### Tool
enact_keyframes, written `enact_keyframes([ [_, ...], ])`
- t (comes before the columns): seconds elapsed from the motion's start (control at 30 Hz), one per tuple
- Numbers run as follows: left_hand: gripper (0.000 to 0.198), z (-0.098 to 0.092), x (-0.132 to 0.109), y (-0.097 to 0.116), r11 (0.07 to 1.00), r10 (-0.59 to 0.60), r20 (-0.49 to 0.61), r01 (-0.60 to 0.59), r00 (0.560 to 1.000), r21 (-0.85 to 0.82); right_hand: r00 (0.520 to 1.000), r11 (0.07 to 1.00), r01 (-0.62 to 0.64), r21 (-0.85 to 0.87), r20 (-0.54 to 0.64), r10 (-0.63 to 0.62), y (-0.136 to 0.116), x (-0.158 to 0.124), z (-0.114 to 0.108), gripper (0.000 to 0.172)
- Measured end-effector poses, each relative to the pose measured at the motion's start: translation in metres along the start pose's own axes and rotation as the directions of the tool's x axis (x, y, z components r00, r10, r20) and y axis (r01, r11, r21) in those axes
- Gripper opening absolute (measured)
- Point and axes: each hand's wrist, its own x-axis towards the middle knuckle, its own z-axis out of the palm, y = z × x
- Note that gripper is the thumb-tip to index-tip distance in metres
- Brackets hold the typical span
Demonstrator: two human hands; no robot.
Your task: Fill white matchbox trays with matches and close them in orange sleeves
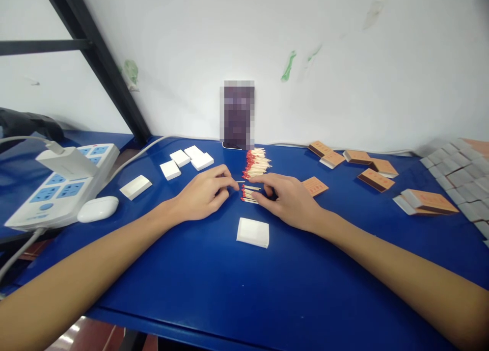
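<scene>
Both hands are laid low on the blue desk (198,285), palms down, with a small bunch of matches (250,193) between them. The left hand (206,193) is curled, its thumb and forefinger drawn close together at the left edge of the bunch. A single match juts out just past those fingertips, but whether it is clamped in the grip cannot be told. The right hand (284,198) is spread, its grip apart, with the fingertips (263,195) resting on the right edge of the bunch.

Just behind the bunch a larger pile of matches (256,162) is heaped (red heads mostly to the left), and a blurred phone (239,116) is propped against the wall beyond it. A white tray (252,232) lies near the wrists, apart from the bunch. More white trays (179,162) are scattered to the left, and orange sleeves (367,170) to the right, one sleeve (315,186) just beside the right hand. A power strip (64,183) and a white earbud case (98,209) are seen at the far left.
</scene>
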Motion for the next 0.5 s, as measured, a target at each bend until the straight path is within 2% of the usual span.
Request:
enact_keyframes([
  [0.5, 0.032, 0.0012, -0.0015, -0.0014, 0.999, 0.036, -0.005, -0.036, 0.999, 0.011, 1.000, 1.000, 0.001, -0.010, 0.007, -0.001, -0.0001, -0.0001, 0.0003, 0.028],
])
